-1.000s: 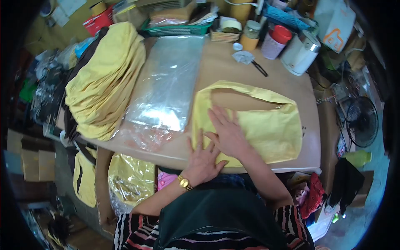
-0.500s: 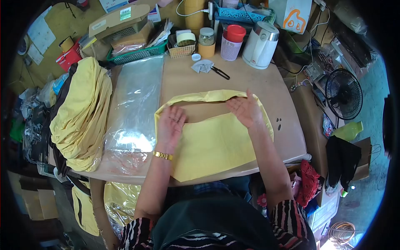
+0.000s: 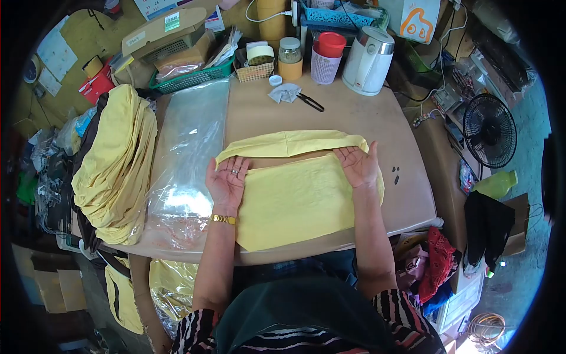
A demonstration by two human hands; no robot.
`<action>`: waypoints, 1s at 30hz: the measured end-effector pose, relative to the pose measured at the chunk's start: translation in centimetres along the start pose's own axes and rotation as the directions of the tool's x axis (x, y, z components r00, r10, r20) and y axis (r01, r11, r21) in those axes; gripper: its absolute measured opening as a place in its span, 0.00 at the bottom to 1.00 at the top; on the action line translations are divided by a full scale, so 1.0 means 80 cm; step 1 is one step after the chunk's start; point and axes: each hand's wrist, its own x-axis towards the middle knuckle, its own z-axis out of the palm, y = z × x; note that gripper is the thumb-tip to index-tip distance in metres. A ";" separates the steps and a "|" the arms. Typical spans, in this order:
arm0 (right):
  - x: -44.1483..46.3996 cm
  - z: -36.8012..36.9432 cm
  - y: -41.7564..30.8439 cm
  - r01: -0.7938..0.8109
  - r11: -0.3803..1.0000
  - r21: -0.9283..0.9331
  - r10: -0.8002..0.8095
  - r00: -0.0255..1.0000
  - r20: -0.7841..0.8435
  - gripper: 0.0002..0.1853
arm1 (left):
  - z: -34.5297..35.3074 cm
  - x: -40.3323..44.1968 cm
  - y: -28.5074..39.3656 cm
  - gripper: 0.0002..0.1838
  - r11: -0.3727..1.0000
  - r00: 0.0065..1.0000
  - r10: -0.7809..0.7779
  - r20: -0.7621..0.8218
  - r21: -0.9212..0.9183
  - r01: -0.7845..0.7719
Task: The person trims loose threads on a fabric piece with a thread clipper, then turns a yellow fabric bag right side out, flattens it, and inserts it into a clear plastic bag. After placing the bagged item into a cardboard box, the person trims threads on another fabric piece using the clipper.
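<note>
A yellow cloth piece (image 3: pixel 298 200) lies flat on the brown table (image 3: pixel 277 112), its long strap band curving across its far side with a narrow gap between. My left hand (image 3: pixel 227 182), palm up with fingers spread, rests at the left end where band and body meet. At the right end, my right hand (image 3: pixel 358 165) is also palm up, fingers apart, touching the underside of the band. Neither hand is closed on the cloth. A gold watch (image 3: pixel 223 219) is on my left wrist.
Left of the cloth are clear plastic sheets (image 3: pixel 191 141) and a heap of yellow fabric (image 3: pixel 115 171). Behind stand a green basket (image 3: pixel 191 78), a glass jar (image 3: pixel 289 59), a kettle (image 3: pixel 368 62) and black snips (image 3: pixel 311 102). A fan (image 3: pixel 489 130) stands right.
The band has folded down toward the cloth's body, narrowing the gap. Both hands have moved slightly toward me, from on top of the cloth's ends to palm up beneath the band.
</note>
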 end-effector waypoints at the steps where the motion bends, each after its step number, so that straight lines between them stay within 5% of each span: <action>1: -0.001 0.001 0.003 0.014 0.999 -0.028 -0.014 1.000 0.009 0.48 | 0.002 -0.005 -0.005 0.33 0.980 0.999 0.001 0.041 0.197 -0.009; 3: 0.001 0.005 0.012 0.036 0.998 -0.055 -0.036 0.999 0.017 0.45 | 0.030 -0.043 -0.020 0.29 0.801 0.991 -0.034 0.132 0.596 -0.052; 5: 0.007 -0.001 0.024 0.141 0.913 -0.384 -0.133 0.990 0.049 0.38 | 0.069 -0.112 -0.054 0.31 0.090 0.915 -0.199 0.352 0.936 -0.340; 6: 0.016 -0.021 0.022 0.188 0.317 -0.930 -0.041 0.982 0.185 0.34 | 0.066 -0.131 -0.074 0.31 0.092 0.908 -0.215 0.359 0.933 -0.347; 7: -0.002 -0.010 0.030 0.240 -0.049 -0.970 -0.004 0.971 0.240 0.32 | 0.063 -0.145 -0.094 0.33 -0.330 0.844 -0.248 0.476 0.777 -0.536; 8: -0.019 0.000 0.038 0.282 -0.406 -0.869 0.033 0.955 0.295 0.31 | 0.064 -0.148 -0.107 0.36 -0.667 0.759 -0.325 0.564 0.433 -0.607; 10: -0.083 0.028 0.059 0.324 -0.328 -0.888 -0.080 0.927 0.367 0.32 | 0.059 -0.140 -0.103 0.37 -0.669 0.753 -0.413 0.512 0.391 -0.633; 12: -0.107 0.002 0.042 0.392 -0.561 -0.729 0.035 0.891 0.452 0.34 | 0.054 -0.140 -0.099 0.39 -0.686 0.765 -0.480 0.428 0.360 -0.632; 14: -0.122 -0.022 0.031 0.505 -0.701 -0.503 0.232 0.829 0.510 0.36 | 0.049 -0.140 -0.089 0.40 -0.606 0.727 -0.415 0.547 0.429 -0.670; 15: -0.107 -0.032 -0.001 0.394 -0.561 -0.728 0.058 0.896 0.440 0.36 | 0.047 -0.140 -0.088 0.40 -0.604 0.727 -0.417 0.545 0.431 -0.670; 17: -0.108 0.007 -0.042 0.066 -0.967 -0.246 -0.058 0.885 0.462 0.36 | 0.046 -0.141 -0.091 0.40 -0.610 0.737 -0.411 0.537 0.439 -0.660; 19: -0.133 0.047 -0.009 0.191 -0.949 -0.251 0.066 0.898 0.435 0.35 | 0.049 -0.147 -0.102 0.39 -0.539 0.672 -0.446 0.592 0.421 -0.729; 22: -0.142 0.010 0.021 0.268 -0.898 -0.349 0.149 0.932 0.331 0.34 | 0.035 -0.144 -0.071 0.36 -0.579 0.718 -0.442 0.538 0.440 -0.686; 24: -0.141 0.008 0.016 0.278 -0.875 -0.397 0.117 0.916 0.385 0.34 | -0.030 -0.105 0.007 0.30 -0.884 0.856 -0.151 0.495 0.319 -0.341; 27: -0.135 0.011 0.020 0.320 -0.867 -0.383 0.164 0.907 0.387 0.34 | 0.054 -0.127 0.104 0.27 -0.993 0.961 0.059 0.270 0.116 0.028; 28: -0.131 0.014 0.024 0.318 -0.867 -0.384 0.163 0.909 0.385 0.34 | 0.057 -0.135 0.091 0.30 -0.927 0.902 0.019 0.432 0.344 -0.146; 30: -0.119 0.018 0.032 0.416 -0.847 -0.332 0.260 0.868 0.423 0.34 | 0.064 -0.157 0.055 0.34 -0.590 0.697 0.095 0.711 0.604 -0.536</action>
